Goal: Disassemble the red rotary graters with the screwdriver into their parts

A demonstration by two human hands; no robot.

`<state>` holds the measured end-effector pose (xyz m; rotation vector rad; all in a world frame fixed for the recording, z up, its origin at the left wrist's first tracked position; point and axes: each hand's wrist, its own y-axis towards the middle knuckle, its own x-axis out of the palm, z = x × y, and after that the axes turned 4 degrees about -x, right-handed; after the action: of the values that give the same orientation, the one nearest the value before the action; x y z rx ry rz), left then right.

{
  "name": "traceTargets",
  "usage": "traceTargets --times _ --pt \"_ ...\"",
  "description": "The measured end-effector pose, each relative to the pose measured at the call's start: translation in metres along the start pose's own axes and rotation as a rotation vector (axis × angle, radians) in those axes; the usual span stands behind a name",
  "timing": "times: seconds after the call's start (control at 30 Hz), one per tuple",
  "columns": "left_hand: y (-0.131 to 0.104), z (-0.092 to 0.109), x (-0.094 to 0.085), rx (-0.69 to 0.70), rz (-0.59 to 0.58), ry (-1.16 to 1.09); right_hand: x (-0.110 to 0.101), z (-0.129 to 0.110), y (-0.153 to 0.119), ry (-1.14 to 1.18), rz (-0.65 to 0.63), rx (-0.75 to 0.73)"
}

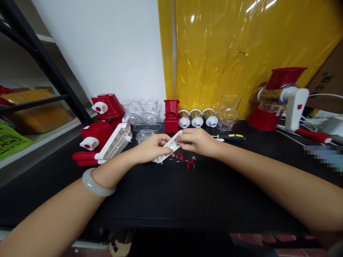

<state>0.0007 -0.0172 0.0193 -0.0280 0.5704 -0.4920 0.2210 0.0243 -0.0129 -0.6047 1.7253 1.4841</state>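
A white plastic crank arm (169,145), its hollow ribbed side facing up, is held tilted above the black table. My left hand (153,147) grips its lower left part, thumb on top and fingers curled round it. At the upper right end, the fingers of my right hand (195,141) are pinched together inside the hollow; whether they hold a small part is hidden. Below lie small red plastic pieces (190,164) and several tiny metal screws or pins (178,161).
Red grater bodies (98,137) and white crank arms (117,142) with red handles stand left. Behind are clear cups (146,110), red pushers (171,116) and grater drums (196,118). A screwdriver (232,137) lies right, before an assembled grater (278,100).
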Motion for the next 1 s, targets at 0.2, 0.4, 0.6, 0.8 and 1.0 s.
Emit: traceTargets --times 0.2,0.4,0.6,0.8,1.0 --pt "-0.001 0.003 0.0 -0.003 0.0 0.026 0.002 0.001 -0.002 -0.037 -0.028 0.0" --pt "-0.002 0.004 0.006 -0.028 0.058 0.061 0.005 -0.005 -0.005 -0.212 -0.051 -0.038" --pt "-0.003 0.002 0.005 -0.041 0.128 0.132 -0.008 -0.011 0.002 -0.15 -0.076 0.018" --pt "-0.004 0.003 0.004 -0.019 0.211 0.255 -0.034 -0.013 0.015 0.074 -0.364 0.278" --pt "-0.004 0.0 0.003 0.002 0.209 0.307 -0.041 -0.01 0.015 0.3 -0.562 0.425"
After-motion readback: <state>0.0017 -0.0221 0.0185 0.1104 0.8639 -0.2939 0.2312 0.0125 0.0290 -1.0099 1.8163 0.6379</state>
